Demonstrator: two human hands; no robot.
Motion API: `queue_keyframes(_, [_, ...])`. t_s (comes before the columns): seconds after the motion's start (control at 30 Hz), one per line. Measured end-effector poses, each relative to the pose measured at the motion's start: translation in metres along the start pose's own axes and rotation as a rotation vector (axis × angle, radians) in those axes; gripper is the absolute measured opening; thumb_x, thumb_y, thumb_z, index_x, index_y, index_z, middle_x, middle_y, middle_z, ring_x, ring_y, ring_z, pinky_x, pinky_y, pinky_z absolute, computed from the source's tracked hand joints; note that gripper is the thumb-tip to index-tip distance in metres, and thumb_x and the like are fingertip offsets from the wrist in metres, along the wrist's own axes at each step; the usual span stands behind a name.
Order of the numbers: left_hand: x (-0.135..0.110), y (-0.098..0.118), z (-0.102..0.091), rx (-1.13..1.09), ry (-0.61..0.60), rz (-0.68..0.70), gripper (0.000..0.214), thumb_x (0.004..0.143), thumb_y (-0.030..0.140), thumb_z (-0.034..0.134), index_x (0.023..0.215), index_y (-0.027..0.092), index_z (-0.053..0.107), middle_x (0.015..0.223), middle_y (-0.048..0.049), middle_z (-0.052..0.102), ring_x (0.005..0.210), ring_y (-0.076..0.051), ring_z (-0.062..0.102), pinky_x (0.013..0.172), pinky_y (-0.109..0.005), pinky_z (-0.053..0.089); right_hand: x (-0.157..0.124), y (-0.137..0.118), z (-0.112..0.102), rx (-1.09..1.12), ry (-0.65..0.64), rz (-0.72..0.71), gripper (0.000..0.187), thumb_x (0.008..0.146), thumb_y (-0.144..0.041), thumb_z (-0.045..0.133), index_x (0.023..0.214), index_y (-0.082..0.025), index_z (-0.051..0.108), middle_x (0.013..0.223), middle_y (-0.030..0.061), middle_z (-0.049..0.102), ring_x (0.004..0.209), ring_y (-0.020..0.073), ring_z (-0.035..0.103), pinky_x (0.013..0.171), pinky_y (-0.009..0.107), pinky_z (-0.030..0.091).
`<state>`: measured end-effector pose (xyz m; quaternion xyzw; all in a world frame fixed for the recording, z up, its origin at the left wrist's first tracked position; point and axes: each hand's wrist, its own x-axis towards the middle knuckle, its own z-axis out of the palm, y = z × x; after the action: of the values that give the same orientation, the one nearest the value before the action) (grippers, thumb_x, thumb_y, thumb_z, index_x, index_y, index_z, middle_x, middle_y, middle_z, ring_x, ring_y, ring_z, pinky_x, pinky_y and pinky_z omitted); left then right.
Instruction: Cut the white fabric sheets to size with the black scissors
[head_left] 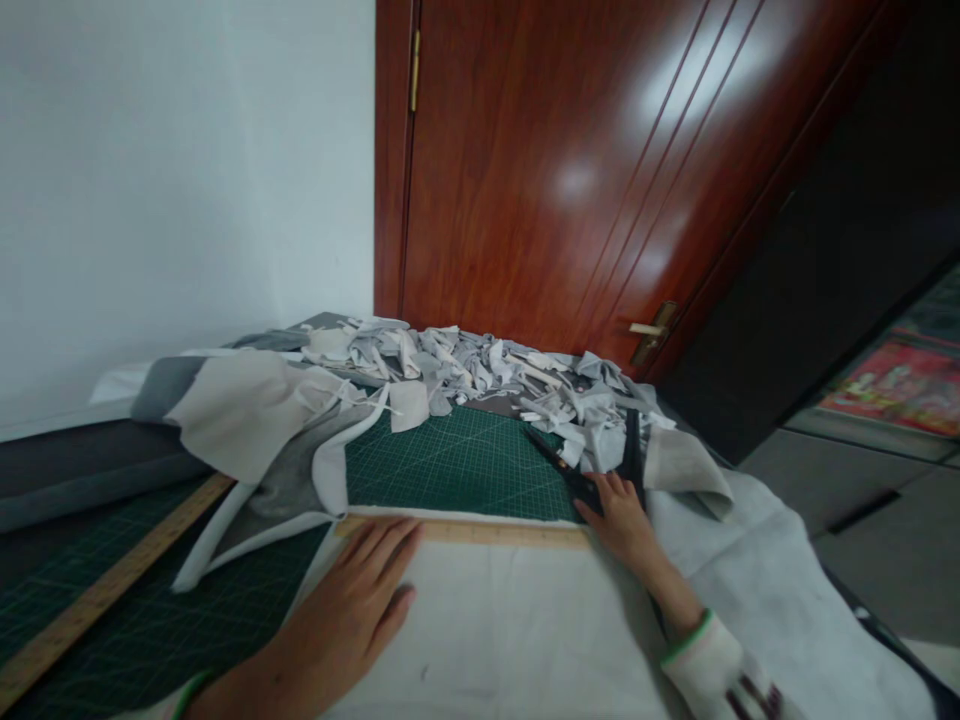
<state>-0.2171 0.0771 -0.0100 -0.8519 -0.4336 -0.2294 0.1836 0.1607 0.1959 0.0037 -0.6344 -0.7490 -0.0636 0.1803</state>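
Observation:
A piece of white cloth (510, 630) lies flat in front of me, with a wooden ruler (495, 532) across it near its far edge. My left hand (360, 600) rests flat on the ruler's left end and the cloth, fingers stretched out. At the right end of the ruler, my right hand (626, 525) has its fingers round the black handles of a pair of scissors (555, 460). The blades point away to the left, over the green cutting mat (450, 465). Part of the handles is hidden under my fingers.
Grey and white cloth scraps (480, 365) are heaped along the back, by a wooden door (510, 170). Larger pieces (240, 410) lie at the left, near a second wooden ruler (112, 585). More light cloth (780, 580) spreads at the right.

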Motion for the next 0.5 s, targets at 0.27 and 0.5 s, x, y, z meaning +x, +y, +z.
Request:
queue_keyframes(0.27, [-0.004,-0.003,0.008,-0.034,0.054,-0.01,0.055,0.094,0.026,0.05,0.147,0.019,0.038,0.134,-0.0076,0.061,0.12,-0.025,0.056,0.104,-0.037,0.041,0.009,-0.021,-0.007,-0.1,-0.033,0.142,0.028,0.075,-0.026,0.061,0.097,-0.011,0.069,0.097,0.0168,0.073,0.097,0.0341,0.061,0.079,0.039,0.044])
queue_keyframes(0.5, [-0.006,-0.005,0.016,-0.048,0.073,-0.037,0.051,0.095,0.03,0.049,0.145,0.022,0.041,0.136,-0.0063,0.06,0.121,-0.024,0.056,0.106,-0.037,0.04,0.02,-0.034,-0.035,-0.077,-0.114,-0.013,0.026,0.074,-0.027,0.061,0.095,-0.015,0.071,0.099,0.0111,0.073,0.099,0.0282,0.059,0.084,0.035,0.041])
